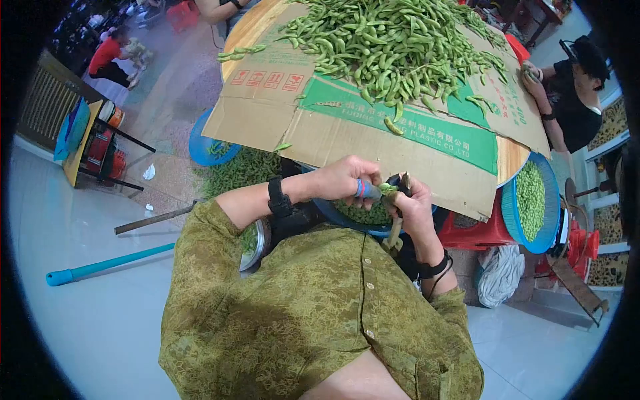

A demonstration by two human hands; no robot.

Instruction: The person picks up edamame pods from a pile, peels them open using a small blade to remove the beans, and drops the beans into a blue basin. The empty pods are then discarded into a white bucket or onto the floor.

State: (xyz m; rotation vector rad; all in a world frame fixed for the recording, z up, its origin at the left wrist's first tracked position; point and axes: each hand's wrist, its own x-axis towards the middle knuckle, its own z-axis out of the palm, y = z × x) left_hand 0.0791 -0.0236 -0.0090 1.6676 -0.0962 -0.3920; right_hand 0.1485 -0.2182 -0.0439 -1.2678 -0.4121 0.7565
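Observation:
My left hand and my right hand meet at the table's near edge, fingers closed on a green soybean pod pinched between them. A grey-blue cover with a red band wraps a digit of my left hand. Dark covering shows at my right fingertips, and a tan strip hangs below that hand. Right beneath both hands is a blue basin with shelled green beans in it, partly hidden by my hands and the table edge.
Flattened cardboard covers the round table, bearing a large heap of pods. At right, a blue basket holds shelled beans beside a red stool. Discarded pods lie at left near a teal pole. A person sits at right.

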